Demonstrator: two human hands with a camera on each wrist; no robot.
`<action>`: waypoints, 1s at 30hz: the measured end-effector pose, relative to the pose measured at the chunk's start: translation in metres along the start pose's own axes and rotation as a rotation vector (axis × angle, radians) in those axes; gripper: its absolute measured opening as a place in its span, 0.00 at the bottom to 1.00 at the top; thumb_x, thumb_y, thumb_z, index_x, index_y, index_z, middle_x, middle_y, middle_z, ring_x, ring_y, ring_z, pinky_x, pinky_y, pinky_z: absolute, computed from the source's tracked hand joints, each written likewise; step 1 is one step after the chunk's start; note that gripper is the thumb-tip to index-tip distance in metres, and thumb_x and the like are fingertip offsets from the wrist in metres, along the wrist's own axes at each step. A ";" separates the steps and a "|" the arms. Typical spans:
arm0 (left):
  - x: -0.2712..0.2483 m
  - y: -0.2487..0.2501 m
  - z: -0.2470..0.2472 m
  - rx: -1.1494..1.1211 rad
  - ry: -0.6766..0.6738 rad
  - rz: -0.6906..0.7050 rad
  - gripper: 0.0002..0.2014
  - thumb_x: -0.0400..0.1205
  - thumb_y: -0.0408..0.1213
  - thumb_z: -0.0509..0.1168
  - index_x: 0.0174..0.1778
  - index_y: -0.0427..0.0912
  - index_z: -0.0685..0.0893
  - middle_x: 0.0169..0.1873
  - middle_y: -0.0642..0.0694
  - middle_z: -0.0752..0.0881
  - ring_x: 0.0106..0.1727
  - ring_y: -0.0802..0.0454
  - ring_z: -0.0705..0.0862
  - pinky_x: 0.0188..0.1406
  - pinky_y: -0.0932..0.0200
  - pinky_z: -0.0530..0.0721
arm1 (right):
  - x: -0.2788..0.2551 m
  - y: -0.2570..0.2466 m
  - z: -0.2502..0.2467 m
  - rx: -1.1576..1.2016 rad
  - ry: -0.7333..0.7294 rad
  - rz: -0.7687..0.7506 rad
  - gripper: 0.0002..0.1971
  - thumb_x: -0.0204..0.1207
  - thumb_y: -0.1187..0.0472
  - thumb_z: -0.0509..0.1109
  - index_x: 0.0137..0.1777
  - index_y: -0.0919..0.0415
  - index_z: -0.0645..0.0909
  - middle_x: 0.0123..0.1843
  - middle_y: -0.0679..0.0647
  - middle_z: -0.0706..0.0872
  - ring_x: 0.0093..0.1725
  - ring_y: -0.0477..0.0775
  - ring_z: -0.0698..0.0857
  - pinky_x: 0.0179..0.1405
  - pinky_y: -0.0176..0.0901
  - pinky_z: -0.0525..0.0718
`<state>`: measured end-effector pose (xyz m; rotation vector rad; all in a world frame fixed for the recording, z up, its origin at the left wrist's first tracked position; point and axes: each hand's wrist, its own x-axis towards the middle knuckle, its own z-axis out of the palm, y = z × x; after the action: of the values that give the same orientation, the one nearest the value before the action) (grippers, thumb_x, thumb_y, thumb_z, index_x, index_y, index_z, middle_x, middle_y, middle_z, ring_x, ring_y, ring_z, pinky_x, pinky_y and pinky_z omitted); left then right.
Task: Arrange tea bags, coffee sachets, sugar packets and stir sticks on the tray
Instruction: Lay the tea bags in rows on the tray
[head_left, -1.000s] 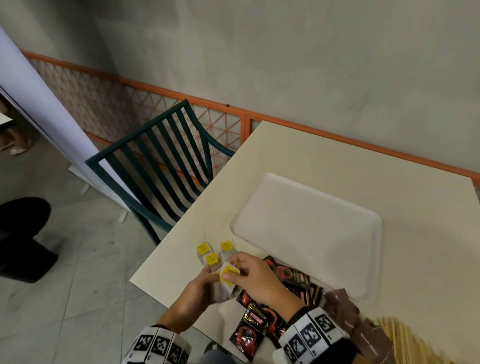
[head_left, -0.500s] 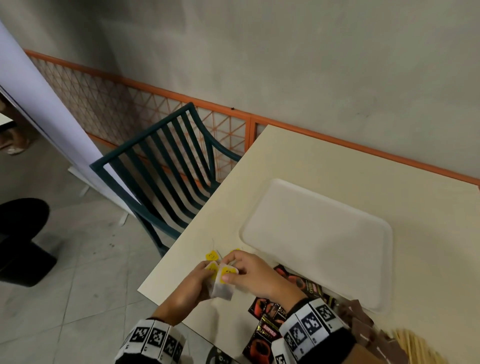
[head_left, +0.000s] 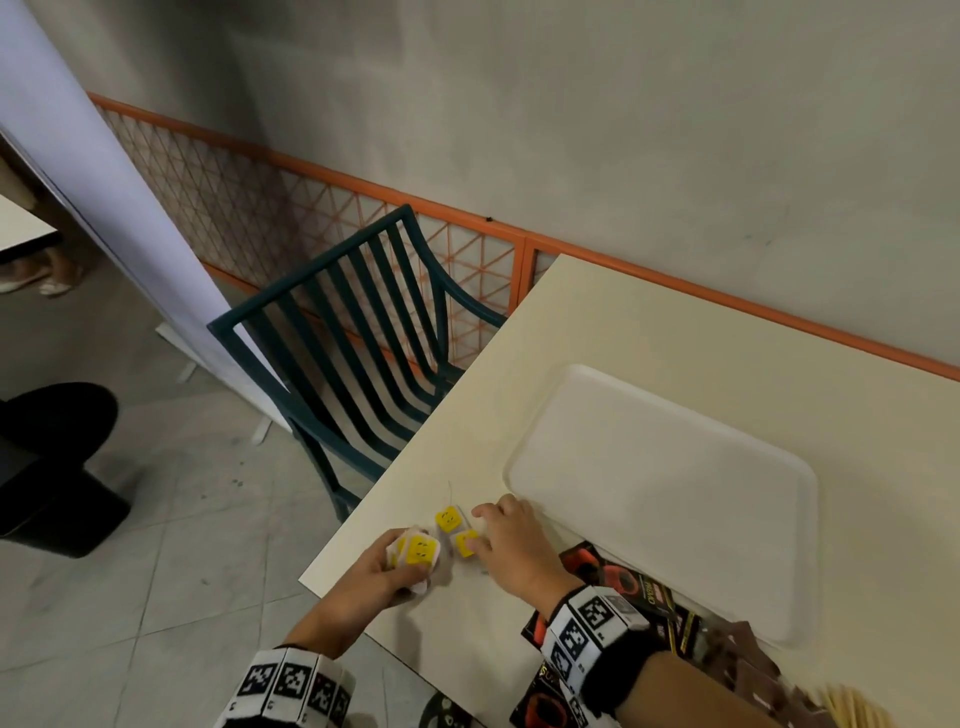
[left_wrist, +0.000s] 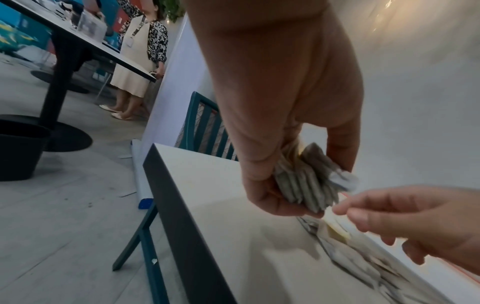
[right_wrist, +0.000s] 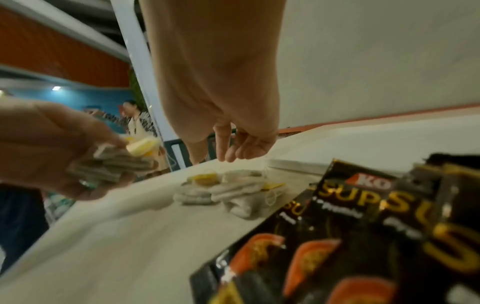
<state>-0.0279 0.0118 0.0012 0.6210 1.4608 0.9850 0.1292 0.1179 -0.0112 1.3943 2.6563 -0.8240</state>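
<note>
My left hand (head_left: 400, 564) grips a stack of tea bags (left_wrist: 306, 181) with yellow tags (head_left: 420, 551) just above the table's near-left corner. More tea bags (right_wrist: 223, 191) with yellow tags (head_left: 448, 518) lie loose on the table beside it. My right hand (head_left: 501, 535) hovers over those loose bags with its fingers relaxed and holding nothing (right_wrist: 233, 148). A white tray (head_left: 660, 493) lies bare to the right. Black and red coffee sachets (right_wrist: 350, 236) lie by my right wrist, brown packets (head_left: 748, 654) and wooden stir sticks (head_left: 852, 709) at the lower right.
A cream table (head_left: 649, 322) stands against a grey wall with an orange rail (head_left: 727, 306). A dark green chair (head_left: 363, 332) stands off the table's left edge. A person (left_wrist: 140, 51) stands by another table far left, near a black bin (left_wrist: 18, 148).
My right hand has let go of the tea bag it passed to the left hand and moved right, over the loose bags. The left hand has kept the stack and drawn back slightly.
</note>
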 end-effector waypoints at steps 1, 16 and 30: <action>-0.001 0.001 -0.001 0.000 0.010 -0.002 0.23 0.64 0.35 0.69 0.56 0.49 0.79 0.50 0.41 0.83 0.47 0.50 0.83 0.41 0.65 0.85 | 0.000 0.000 0.002 -0.089 -0.021 -0.013 0.22 0.80 0.49 0.61 0.71 0.59 0.70 0.66 0.59 0.71 0.67 0.61 0.68 0.67 0.50 0.70; 0.018 -0.008 -0.008 -0.036 0.115 0.047 0.05 0.78 0.29 0.64 0.47 0.42 0.77 0.42 0.42 0.87 0.39 0.46 0.78 0.39 0.56 0.74 | -0.011 -0.010 -0.015 0.593 -0.047 0.009 0.05 0.73 0.62 0.72 0.48 0.56 0.80 0.35 0.42 0.79 0.35 0.42 0.77 0.37 0.31 0.75; 0.017 -0.007 -0.002 -0.002 0.064 -0.003 0.10 0.80 0.36 0.66 0.51 0.34 0.78 0.39 0.38 0.84 0.39 0.46 0.82 0.41 0.52 0.80 | -0.006 -0.030 -0.010 0.588 -0.159 -0.038 0.26 0.70 0.63 0.75 0.67 0.57 0.71 0.58 0.51 0.76 0.47 0.45 0.81 0.54 0.40 0.82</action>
<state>-0.0307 0.0220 -0.0137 0.5906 1.5171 1.0120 0.1115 0.1044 0.0125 1.2852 2.4222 -1.7407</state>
